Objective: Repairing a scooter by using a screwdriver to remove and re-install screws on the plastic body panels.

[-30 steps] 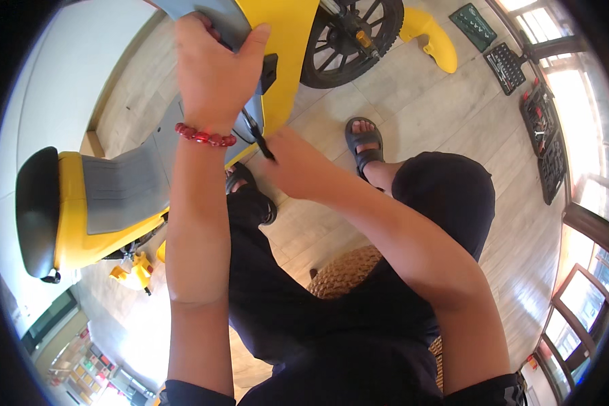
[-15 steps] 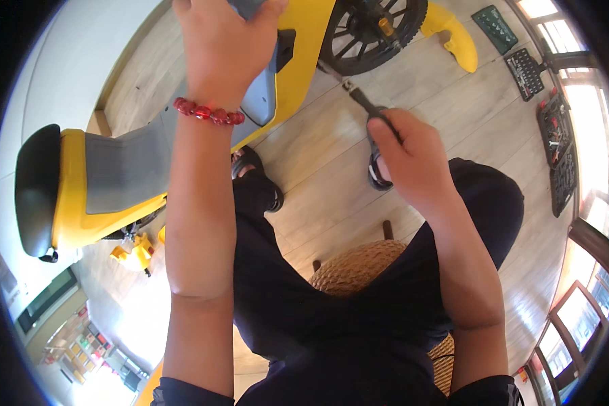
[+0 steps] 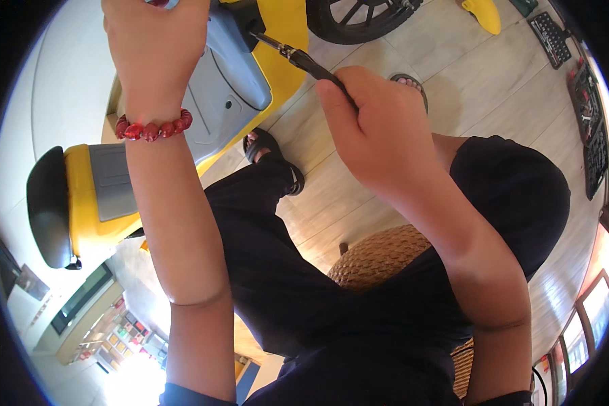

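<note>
At the far left stands a glossy black, rounded backrest (image 3: pixel 47 206), fixed behind a yellow-sided, grey-topped scooter seat (image 3: pixel 111 181). Next comes the left hand (image 3: pixel 154 57), raised at the upper edge, with a red bead bracelet (image 3: pixel 152 130) around its wrist. Its fingers run mostly out of view, so I cannot tell whether they are spread or gripping anything. Just right of it lies a smooth grey plastic footboard (image 3: pixel 213 108), then a black angular piece (image 3: pixel 242 19) set beside a bright yellow body panel (image 3: pixel 287 40). A black-handled, slim tool with a metal shaft (image 3: pixel 310 66) slants up leftward, its tip at the black piece; whether they touch, I cannot tell. Below is a foot in a black sandal (image 3: pixel 267 150). The right hand (image 3: pixel 379 125) has its fingers closed around the tool's handle. Above it is a black spoked wheel (image 3: pixel 365 20); below, a round seat of woven tan fibre (image 3: pixel 379 256). Farther right, on the pale wood-look floor (image 3: pixel 480 88), lie a curved yellow plastic part (image 3: pixel 484 16) and dark open tool cases (image 3: pixel 550 40).
</note>
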The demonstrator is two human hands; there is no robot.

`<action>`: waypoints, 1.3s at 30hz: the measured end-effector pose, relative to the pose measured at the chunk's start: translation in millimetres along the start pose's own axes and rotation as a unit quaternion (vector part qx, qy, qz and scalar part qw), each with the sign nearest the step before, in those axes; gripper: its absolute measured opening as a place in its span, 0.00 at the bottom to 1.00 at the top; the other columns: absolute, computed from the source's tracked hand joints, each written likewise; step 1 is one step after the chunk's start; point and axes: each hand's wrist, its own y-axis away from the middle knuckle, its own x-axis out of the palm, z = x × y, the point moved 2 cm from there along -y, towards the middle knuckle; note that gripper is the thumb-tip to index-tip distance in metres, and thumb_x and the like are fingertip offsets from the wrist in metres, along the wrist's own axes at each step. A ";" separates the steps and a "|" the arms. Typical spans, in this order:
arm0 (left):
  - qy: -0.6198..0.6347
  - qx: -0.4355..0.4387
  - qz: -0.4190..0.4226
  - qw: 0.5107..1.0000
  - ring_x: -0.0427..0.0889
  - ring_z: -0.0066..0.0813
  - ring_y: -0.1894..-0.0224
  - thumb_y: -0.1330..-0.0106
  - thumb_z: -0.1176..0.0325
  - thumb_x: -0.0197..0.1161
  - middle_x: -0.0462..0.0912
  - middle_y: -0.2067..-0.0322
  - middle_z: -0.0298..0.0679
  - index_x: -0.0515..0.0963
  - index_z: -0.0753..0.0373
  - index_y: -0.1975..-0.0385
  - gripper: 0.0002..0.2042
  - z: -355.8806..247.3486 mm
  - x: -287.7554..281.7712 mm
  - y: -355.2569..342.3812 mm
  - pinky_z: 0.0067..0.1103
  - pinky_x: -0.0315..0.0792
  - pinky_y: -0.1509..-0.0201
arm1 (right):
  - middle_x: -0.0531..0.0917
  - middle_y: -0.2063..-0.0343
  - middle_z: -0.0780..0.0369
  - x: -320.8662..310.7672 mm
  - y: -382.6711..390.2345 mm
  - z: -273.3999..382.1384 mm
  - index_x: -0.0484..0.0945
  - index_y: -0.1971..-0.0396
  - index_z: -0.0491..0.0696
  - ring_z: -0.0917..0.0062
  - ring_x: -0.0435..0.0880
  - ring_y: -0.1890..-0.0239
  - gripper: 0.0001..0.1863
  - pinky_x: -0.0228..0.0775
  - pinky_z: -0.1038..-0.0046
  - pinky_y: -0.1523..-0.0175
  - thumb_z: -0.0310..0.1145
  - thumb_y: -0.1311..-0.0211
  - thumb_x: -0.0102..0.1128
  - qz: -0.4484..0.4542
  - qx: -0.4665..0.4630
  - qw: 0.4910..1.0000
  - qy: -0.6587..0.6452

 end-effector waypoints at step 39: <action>0.005 -0.017 0.021 1.000 0.76 0.23 0.65 0.35 0.69 0.65 0.72 0.61 0.41 0.66 0.71 0.55 0.17 -3.0 0.6 3.3 0.16 0.74 0.67 | 0.80 0.82 0.51 11.8 -10.3 9.6 0.78 0.73 0.40 0.55 0.81 0.77 0.15 0.71 0.59 0.69 0.37 0.33 0.54 0.056 0.141 0.971 -0.184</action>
